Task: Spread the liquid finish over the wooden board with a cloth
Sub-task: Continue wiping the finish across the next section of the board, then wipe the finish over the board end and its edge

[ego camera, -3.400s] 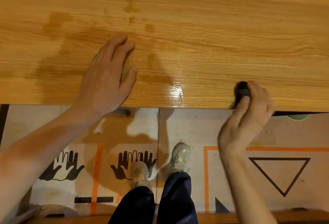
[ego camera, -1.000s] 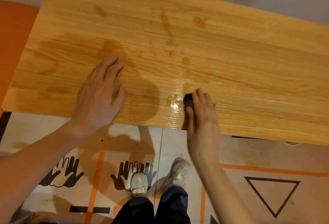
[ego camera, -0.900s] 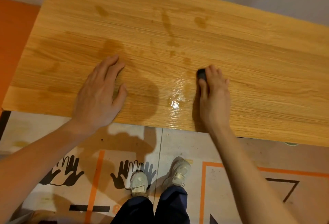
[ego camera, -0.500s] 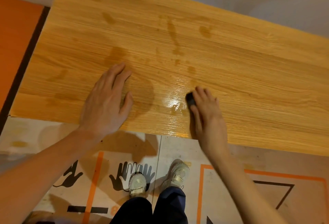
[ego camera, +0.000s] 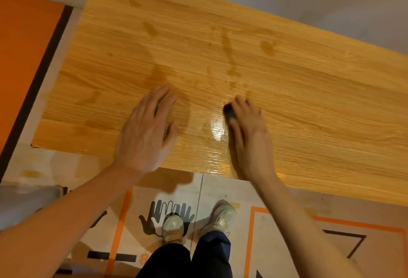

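Observation:
A long wooden board (ego camera: 309, 105) with oak grain fills the upper part of the view. Dark drips and smears of liquid finish (ego camera: 228, 57) mark its middle, and a wet glossy patch (ego camera: 217, 129) shines near the front edge. My right hand (ego camera: 249, 136) presses a small dark cloth (ego camera: 229, 111) flat onto the board just right of that patch; only the cloth's far end shows past my fingers. My left hand (ego camera: 145, 132) lies flat on the board, fingers spread, to the left of the patch, holding nothing.
Below the board's front edge lies a floor covering (ego camera: 220, 193) printed with black hand shapes, orange lines and a triangle. My two shoes (ego camera: 174, 227) stand there. An orange panel (ego camera: 19, 57) with a black border is at the left; grey floor lies beyond the board.
My right hand has rubbed the cloth back and forth from the front edge toward the board's middle, and the glossy patch has widened. My left hand has stayed flat. The view has shifted left.

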Available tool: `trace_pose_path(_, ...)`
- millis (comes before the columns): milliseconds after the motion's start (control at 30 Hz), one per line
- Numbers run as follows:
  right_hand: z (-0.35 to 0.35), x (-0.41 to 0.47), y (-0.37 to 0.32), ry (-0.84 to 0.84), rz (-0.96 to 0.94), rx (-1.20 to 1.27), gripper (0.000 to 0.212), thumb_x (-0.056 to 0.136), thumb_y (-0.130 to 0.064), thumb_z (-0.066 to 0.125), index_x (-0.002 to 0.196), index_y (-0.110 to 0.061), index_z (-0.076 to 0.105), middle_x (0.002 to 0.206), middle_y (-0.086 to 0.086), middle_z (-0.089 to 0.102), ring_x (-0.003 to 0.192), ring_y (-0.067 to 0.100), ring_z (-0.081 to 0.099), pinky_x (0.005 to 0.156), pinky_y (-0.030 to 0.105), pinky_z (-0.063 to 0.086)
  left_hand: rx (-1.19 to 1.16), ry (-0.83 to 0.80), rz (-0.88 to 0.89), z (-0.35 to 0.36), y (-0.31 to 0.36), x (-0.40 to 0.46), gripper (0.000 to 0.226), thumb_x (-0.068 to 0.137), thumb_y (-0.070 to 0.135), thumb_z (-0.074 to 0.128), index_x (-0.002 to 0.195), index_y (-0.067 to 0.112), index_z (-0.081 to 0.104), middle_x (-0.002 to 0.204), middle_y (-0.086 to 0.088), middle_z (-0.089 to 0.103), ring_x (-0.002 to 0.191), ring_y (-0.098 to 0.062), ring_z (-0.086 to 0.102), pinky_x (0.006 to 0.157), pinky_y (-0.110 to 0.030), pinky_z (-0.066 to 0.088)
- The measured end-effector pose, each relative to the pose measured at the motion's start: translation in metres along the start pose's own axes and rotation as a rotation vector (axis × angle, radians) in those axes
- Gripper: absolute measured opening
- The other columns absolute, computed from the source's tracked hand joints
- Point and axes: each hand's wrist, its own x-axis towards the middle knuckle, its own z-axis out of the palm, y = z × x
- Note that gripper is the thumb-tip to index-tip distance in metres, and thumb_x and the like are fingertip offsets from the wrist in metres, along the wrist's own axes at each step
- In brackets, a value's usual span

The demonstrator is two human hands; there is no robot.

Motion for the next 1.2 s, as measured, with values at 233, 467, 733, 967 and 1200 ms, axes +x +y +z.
trace_pose_path(233, 0.01, -0.06, -0.023, 0.018, -0.031, -0.008, 0.042, 0.104, -0.02, 0.043, 0.146, -0.015, 0.041, 0.155, 0.0, 0.033, 0.148, 0.014, 0.018, 0.123, 0.034, 0.006, 0.015, -0.025, 0.008, -0.001, -0.002, 0.0, 0.056, 0.102, 0.033, 0.039, 0.153, 0.01, 0.035, 0.164, -0.012, 0.029, 0.152, -0.028, 0.028, 0.124, -0.041, 0.023)
trace_pose_path(467, 0.015, 0.025, -0.018, 0.016, -0.057, -0.055, 0.039, 0.104, -0.022, 0.041, 0.141, -0.011, 0.048, 0.151, 0.004, 0.041, 0.145, 0.02, 0.026, 0.122, 0.028, 0.003, 0.018, -0.004, 0.001, -0.001, -0.001, 0.001, 0.056, 0.101, 0.032, 0.039, 0.151, 0.008, 0.039, 0.162, -0.013, 0.033, 0.15, -0.029, 0.031, 0.122, -0.042, 0.026)
trace_pose_path(733, 0.022, -0.072, -0.039, -0.035, -0.142, -0.009, 0.044, 0.1, -0.02, 0.044, 0.143, -0.011, 0.045, 0.153, 0.003, 0.038, 0.147, 0.018, 0.023, 0.121, 0.04, 0.013, -0.025, 0.007, -0.003, 0.0, -0.001, 0.0, 0.055, 0.102, 0.03, 0.041, 0.152, 0.009, 0.04, 0.163, -0.01, 0.033, 0.151, -0.026, 0.029, 0.121, -0.043, 0.028)
trace_pose_path(967, 0.029, 0.054, -0.037, -0.011, -0.062, 0.023, 0.04, 0.104, -0.025, 0.041, 0.141, -0.012, 0.049, 0.149, 0.005, 0.043, 0.144, 0.02, 0.028, 0.122, 0.032, 0.006, -0.101, 0.088, -0.017, 0.002, 0.002, -0.001, 0.053, 0.097, 0.028, 0.048, 0.148, 0.011, 0.046, 0.159, -0.007, 0.039, 0.148, -0.025, 0.036, 0.118, -0.04, 0.031)
trace_pose_path(1200, -0.04, 0.001, 0.05, -0.02, -0.006, -0.028, 0.042, 0.103, -0.023, 0.041, 0.143, -0.013, 0.045, 0.153, -0.001, 0.037, 0.148, 0.014, 0.02, 0.123, 0.038, 0.007, -0.112, 0.016, -0.019, 0.001, -0.001, 0.001, 0.056, 0.099, 0.033, 0.046, 0.151, 0.014, 0.042, 0.162, -0.007, 0.035, 0.151, -0.023, 0.031, 0.117, -0.039, 0.03)
